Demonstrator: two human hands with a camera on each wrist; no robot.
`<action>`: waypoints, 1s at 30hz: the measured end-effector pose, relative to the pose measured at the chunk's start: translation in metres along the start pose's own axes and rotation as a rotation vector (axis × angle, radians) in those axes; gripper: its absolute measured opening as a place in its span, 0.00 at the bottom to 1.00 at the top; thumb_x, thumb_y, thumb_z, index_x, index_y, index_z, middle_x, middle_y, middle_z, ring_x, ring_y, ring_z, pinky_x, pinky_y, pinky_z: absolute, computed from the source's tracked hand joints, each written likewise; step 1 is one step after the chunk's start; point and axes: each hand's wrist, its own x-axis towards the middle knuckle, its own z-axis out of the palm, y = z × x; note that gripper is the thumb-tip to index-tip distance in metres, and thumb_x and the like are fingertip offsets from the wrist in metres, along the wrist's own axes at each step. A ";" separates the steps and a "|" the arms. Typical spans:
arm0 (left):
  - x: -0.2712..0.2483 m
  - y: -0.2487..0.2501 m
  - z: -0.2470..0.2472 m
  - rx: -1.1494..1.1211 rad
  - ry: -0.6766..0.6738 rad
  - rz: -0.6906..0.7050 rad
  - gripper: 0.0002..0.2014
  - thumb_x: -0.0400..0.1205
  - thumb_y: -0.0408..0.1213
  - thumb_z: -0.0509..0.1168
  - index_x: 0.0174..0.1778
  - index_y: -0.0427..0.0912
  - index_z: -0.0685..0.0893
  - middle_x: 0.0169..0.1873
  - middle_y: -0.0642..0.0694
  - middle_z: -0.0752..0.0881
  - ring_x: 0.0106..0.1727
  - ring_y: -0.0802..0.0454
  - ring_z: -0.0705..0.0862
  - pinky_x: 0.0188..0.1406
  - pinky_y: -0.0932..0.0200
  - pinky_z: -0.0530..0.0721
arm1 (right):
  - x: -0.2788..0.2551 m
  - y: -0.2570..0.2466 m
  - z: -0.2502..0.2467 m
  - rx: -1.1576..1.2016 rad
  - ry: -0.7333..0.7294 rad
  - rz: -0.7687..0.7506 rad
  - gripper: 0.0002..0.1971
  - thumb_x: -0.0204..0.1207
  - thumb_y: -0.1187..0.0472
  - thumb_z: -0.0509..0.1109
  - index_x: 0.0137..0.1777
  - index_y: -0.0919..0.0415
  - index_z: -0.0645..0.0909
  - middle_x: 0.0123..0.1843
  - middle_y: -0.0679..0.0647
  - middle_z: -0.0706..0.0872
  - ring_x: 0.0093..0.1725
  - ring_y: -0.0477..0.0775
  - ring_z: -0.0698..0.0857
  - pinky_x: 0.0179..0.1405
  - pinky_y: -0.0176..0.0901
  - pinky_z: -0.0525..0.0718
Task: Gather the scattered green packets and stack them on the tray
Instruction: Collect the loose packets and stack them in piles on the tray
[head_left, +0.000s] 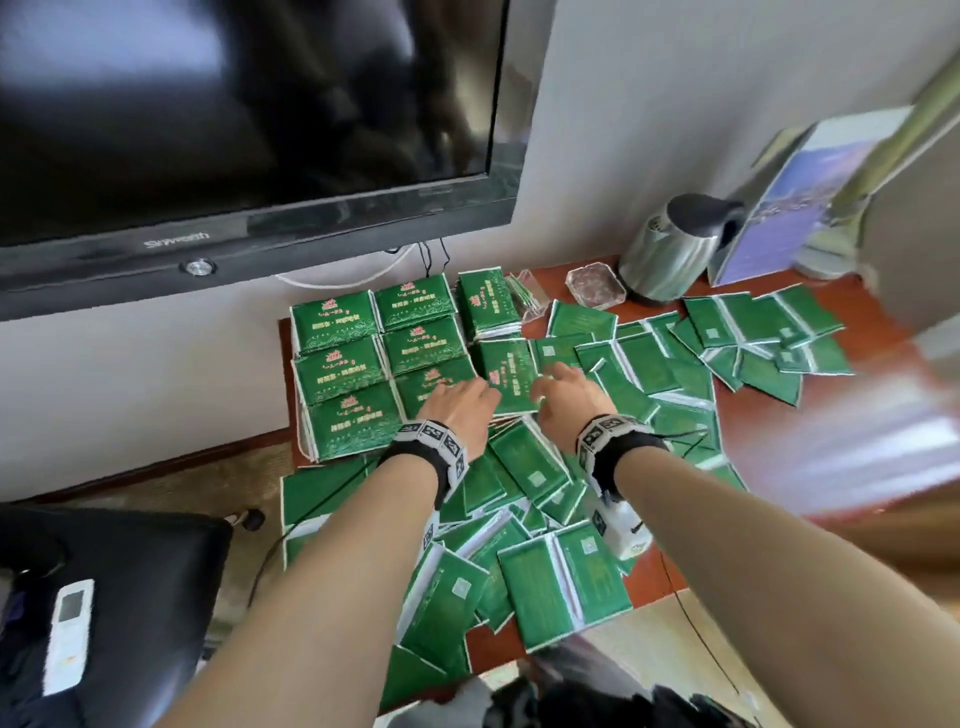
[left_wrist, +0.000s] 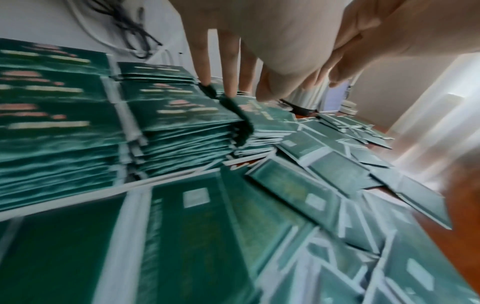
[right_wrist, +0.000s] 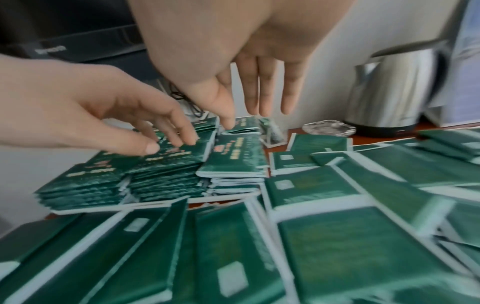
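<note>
Neat stacks of green packets stand in rows at the table's back left, printed faces up. Beside them on the right is a lower stack. Many loose green packets lie scattered face down across the front and right. My left hand rests with straight fingers on the right edge of the near stack. My right hand hovers with straight, spread fingers just above the lower stack and holds nothing. No tray shows; the stacks cover whatever is under them.
A steel kettle, a glass ashtray and a clear plastic holder stand at the back of the red-brown table. A large TV hangs over the stacks. A black seat with a white remote is at the lower left.
</note>
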 end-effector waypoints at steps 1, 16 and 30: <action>0.008 0.015 -0.005 0.013 -0.045 0.034 0.19 0.84 0.32 0.60 0.72 0.42 0.77 0.62 0.43 0.82 0.59 0.43 0.84 0.60 0.44 0.85 | -0.009 0.014 -0.004 -0.005 -0.015 0.043 0.16 0.79 0.65 0.65 0.63 0.54 0.84 0.70 0.55 0.78 0.68 0.61 0.81 0.65 0.55 0.84; 0.136 0.226 -0.052 0.161 -0.409 -0.062 0.06 0.78 0.34 0.69 0.34 0.39 0.85 0.30 0.42 0.86 0.36 0.45 0.88 0.43 0.48 0.91 | -0.050 0.292 -0.044 -0.086 -0.251 0.316 0.14 0.81 0.61 0.62 0.60 0.64 0.85 0.56 0.59 0.89 0.55 0.62 0.87 0.59 0.51 0.87; 0.255 0.407 -0.116 0.064 -0.241 -0.211 0.14 0.87 0.42 0.62 0.62 0.40 0.88 0.56 0.44 0.88 0.55 0.44 0.86 0.53 0.54 0.83 | 0.004 0.492 -0.111 -0.261 -0.280 0.229 0.05 0.75 0.62 0.70 0.38 0.61 0.80 0.41 0.55 0.85 0.49 0.62 0.88 0.54 0.57 0.89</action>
